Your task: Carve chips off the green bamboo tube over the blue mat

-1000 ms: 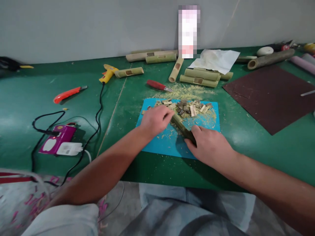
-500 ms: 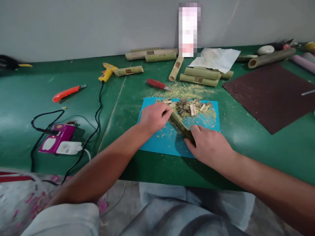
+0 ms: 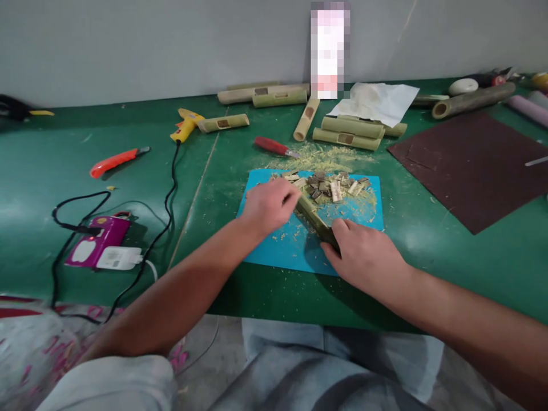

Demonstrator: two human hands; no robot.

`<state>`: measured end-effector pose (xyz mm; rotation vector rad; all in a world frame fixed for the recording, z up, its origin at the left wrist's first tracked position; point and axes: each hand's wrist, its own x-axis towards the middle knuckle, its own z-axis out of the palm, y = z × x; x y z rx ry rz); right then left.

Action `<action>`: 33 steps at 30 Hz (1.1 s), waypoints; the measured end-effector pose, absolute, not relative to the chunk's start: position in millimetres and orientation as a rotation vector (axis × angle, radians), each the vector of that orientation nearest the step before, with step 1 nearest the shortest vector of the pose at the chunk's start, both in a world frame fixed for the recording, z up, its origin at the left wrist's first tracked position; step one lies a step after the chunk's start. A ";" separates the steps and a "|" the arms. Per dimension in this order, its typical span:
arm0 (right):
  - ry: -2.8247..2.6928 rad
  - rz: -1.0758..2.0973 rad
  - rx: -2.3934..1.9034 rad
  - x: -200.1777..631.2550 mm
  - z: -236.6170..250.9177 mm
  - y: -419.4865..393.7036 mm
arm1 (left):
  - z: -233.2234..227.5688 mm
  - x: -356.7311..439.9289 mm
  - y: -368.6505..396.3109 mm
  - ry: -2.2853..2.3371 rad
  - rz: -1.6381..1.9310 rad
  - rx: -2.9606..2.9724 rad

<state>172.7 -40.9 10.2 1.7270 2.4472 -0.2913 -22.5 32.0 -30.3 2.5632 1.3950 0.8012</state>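
Note:
A green bamboo tube point(image 3: 315, 218) lies slantwise between my hands, above a blue sheet point(image 3: 274, 251) on the bench. My left hand point(image 3: 274, 205) is closed around its far end. Its near end is wrapped by my right hand point(image 3: 363, 242), with the thumb along the side. Just beyond the tube, a heap of bamboo chips point(image 3: 325, 185) and shavings covers the back of the sheet. A red-handled knife point(image 3: 274, 146) rests behind the sheet, its short blade pointing right among pale dust.
Several bamboo tubes point(image 3: 349, 132) with cut openings lie toward the wall, near a white paper point(image 3: 372, 101). On the left are a yellow glue gun point(image 3: 185, 125), an orange cutter point(image 3: 115, 163), and a purple power strip point(image 3: 96, 242) with cords. A dark brown sheet point(image 3: 471, 171) spreads at right.
Both hands keep their hold on the bamboo tube in nearly the same place. The view has shifted very slightly; nothing else has visibly moved.

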 end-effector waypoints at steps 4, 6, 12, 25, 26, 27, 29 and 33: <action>2.436 -0.284 1.717 172.1 10.9 -40.6 | -30.6 -24.9 36.0 1.346 0.751 2.589; 2.428 -0.277 1.723 171.7 12.4 -41.9 | -29.6 -30.5 39.8 1.452 0.807 2.571; 2.464 -0.307 1.681 172.7 11.8 -46.3 | -27.1 -40.8 36.0 1.424 0.820 2.584; 2.548 -0.388 1.739 177.4 3.7 -40.2 | -25.6 -22.4 20.3 1.226 0.697 2.676; 2.547 -0.391 1.745 177.3 3.1 -39.1 | -25.9 -21.4 19.5 1.184 0.675 2.689; 2.544 -0.388 1.758 176.8 2.4 -38.0 | -26.3 -20.2 19.0 1.194 0.681 2.685; 2.536 -0.370 1.792 175.2 1.1 -35.9 | -27.1 -18.3 19.1 1.303 0.756 2.644; 2.555 -0.360 1.766 172.0 0.0 -34.3 | -28.3 -18.9 23.5 1.251 0.695 2.642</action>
